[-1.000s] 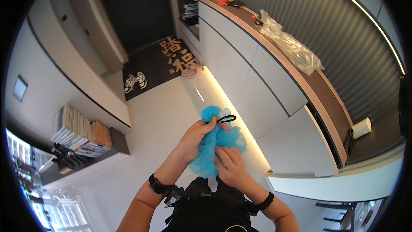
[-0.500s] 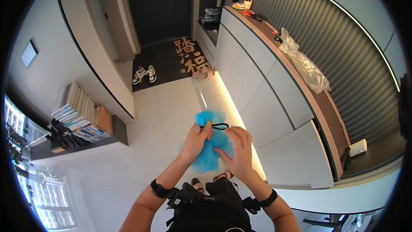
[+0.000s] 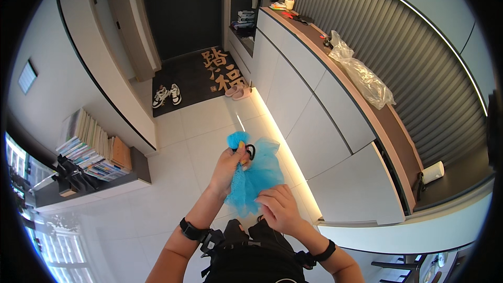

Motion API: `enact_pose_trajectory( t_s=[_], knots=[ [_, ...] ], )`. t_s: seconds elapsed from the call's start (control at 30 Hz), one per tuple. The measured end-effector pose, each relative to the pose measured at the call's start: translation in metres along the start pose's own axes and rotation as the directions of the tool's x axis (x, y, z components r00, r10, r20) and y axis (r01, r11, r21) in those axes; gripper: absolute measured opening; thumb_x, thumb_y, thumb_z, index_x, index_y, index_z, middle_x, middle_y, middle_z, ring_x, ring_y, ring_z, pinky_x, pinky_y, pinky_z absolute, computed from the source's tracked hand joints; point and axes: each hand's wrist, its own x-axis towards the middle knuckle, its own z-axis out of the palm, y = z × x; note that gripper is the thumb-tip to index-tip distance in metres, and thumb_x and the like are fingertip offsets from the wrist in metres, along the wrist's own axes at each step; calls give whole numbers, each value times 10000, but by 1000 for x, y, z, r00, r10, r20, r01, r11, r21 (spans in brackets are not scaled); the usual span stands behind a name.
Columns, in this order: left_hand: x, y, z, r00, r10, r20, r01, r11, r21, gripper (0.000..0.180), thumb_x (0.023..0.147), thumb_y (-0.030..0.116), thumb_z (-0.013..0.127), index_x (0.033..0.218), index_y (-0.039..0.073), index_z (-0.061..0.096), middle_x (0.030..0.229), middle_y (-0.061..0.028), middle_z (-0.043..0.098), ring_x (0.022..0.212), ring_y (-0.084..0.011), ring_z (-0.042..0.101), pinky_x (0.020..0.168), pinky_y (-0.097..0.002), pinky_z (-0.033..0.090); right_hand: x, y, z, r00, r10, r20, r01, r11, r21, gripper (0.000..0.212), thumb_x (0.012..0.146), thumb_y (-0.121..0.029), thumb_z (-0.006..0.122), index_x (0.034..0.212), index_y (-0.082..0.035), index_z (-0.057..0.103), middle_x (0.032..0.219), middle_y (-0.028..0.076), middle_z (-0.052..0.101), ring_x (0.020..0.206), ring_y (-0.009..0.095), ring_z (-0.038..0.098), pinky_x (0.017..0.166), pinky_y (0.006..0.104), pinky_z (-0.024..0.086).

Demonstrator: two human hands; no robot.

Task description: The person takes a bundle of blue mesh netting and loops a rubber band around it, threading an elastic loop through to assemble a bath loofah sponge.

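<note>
A bundle of sheer blue mesh netting (image 3: 260, 170) is in front of my body, above the floor. My left hand (image 3: 225, 172) is closed around its gathered neck, with a small bunched tuft (image 3: 238, 138) sticking out above the fingers. A black elastic loop (image 3: 252, 152) stands out beside my left thumb at the neck. Below the grip the netting fans out wide. At its lower right edge my right hand (image 3: 283, 210) has its fingers curled in, pinching the mesh; the fingertips are partly hidden.
On the right runs a long light-grey cabinet (image 3: 314, 126), with a clear plastic bag (image 3: 367, 81) and a white cylinder (image 3: 433, 172) on its top. Books (image 3: 94, 149) fill a low shelf at left. Sneakers (image 3: 166, 96) and pink slippers (image 3: 239, 92) are by the dark doormat (image 3: 188, 97).
My right hand has moved down from beside the black loop to the netting's lower edge. The netting is spread wider to the right. My left hand keeps its hold, shifted slightly left.
</note>
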Motion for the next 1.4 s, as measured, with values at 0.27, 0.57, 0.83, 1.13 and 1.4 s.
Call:
enact_pose_trajectory(
  t_s=[0.27, 0.57, 0.83, 1.13, 1.4],
  knots=[
    [-9, -28, 30, 929, 364, 61, -304, 661, 686, 147, 916, 121, 501, 1023, 21, 490, 714, -114, 548, 618, -188, 518, 602, -307, 425, -1, 20, -3, 793, 551, -260, -462, 822, 333, 437, 787, -145, 703, 1119, -2, 458, 1063, 94, 503, 987, 172, 491, 875, 322, 396],
    [-20, -17, 36, 992, 104, 73, -127, 859, 496, 152, 968, 174, 466, 925, 28, 475, 685, -4, 467, 624, -83, 431, 571, -249, 388, 29, 14, -13, 933, 330, -140, -348, 929, -129, 797, 598, -231, 856, 1255, -33, 450, 1223, 162, 434, 1133, 336, 439, 953, 387, 384],
    [-24, 8, 25, 959, 283, -35, -242, 873, 424, 206, 988, 214, 445, 862, 52, 434, 668, 10, 427, 603, -70, 405, 544, -228, 354, 32, -6, -16, 903, 141, -405, -126, 990, 65, 255, 719, 33, 703, 901, 5, 527, 942, 147, 571, 863, 319, 584, 772, 346, 483],
    [-36, -2, 32, 950, 313, 5, -295, 892, 342, 199, 987, 214, 448, 872, 52, 435, 675, 16, 439, 601, -64, 403, 540, -220, 350, 22, -3, 4, 812, 583, 26, -526, 712, 464, 606, 722, -109, 770, 1167, -16, 370, 924, 120, 592, 701, 167, 593, 629, 261, 482],
    [-41, -9, 44, 966, 242, 95, -257, 941, 218, 203, 988, 231, 447, 874, 64, 430, 673, 18, 427, 594, -67, 397, 545, -221, 347, 26, -8, -4, 799, 551, 241, -572, 820, 23, 813, 654, -492, 768, 1274, -61, 465, 946, 113, 606, 798, 282, 595, 739, 356, 471]
  ],
)
